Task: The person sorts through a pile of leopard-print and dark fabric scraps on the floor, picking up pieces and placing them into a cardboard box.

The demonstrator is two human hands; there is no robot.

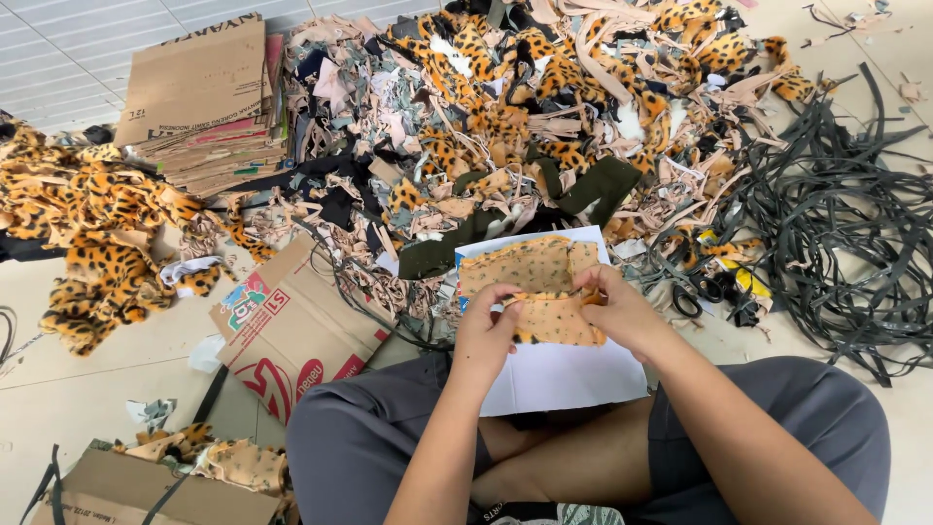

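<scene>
I sit cross-legged on the tiled floor [87,379], and both of my hands work one tan spotted fabric piece [544,292] that lies over a white sheet [564,374] resting on my lap. My left hand [486,326] is closed in a pinch on the near left edge of the fabric; my right hand [622,311] is closed in a pinch on its right edge, thumb on top. The fabric appears to be two layers, the near one folded or overlapped on the far one; I cannot tell whether they are joined. Risk, as I judge it: the two grips sit close to the edge, so a pull in opposite directions could slip the cloth out of one pinch or skew the overlap. The white sheet is unsupported beyond my knees and could slide toward the scrap heap [505,126] just beyond it, where a loose piece of the same print would be hard to find again. Black-handled scissors [705,292] lie on the floor just right of the sheet, near my right hand; a blind reach there could meet the blades. Black strips [836,233] at far right and the printed carton [292,326] at left crowd the space.
</scene>
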